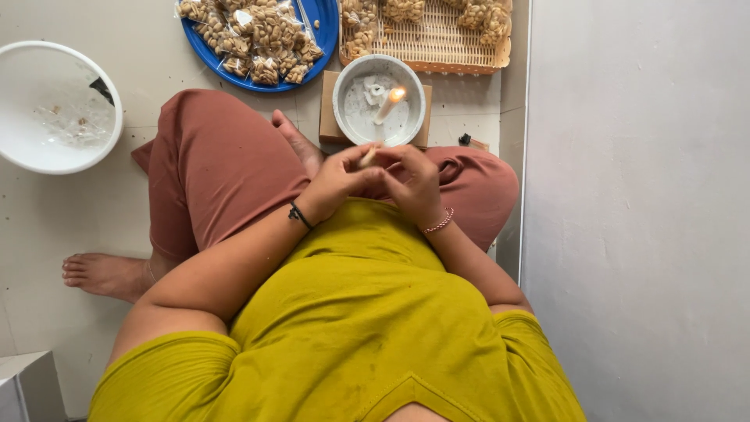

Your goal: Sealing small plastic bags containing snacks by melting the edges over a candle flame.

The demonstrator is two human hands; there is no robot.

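I sit cross-legged on the floor. My left hand [337, 181] and my right hand [414, 181] meet in front of my belly, fingers pinched on a small clear packet [367, 156] between them. Its contents are too small to tell. Just beyond the hands a lit white candle [388, 105] leans in a round white bowl [349, 87] caked with wax, which rests on a brown cardboard piece [326, 117]. The flame sits a short way past the packet.
A blue plate [322, 27] piled with several small bags of nuts lies ahead. A woven basket tray [437, 47] holds more bags. A large white basin [31, 156] stands at left, a grey wall [641, 211] at right, a white box [27, 387] at bottom left.
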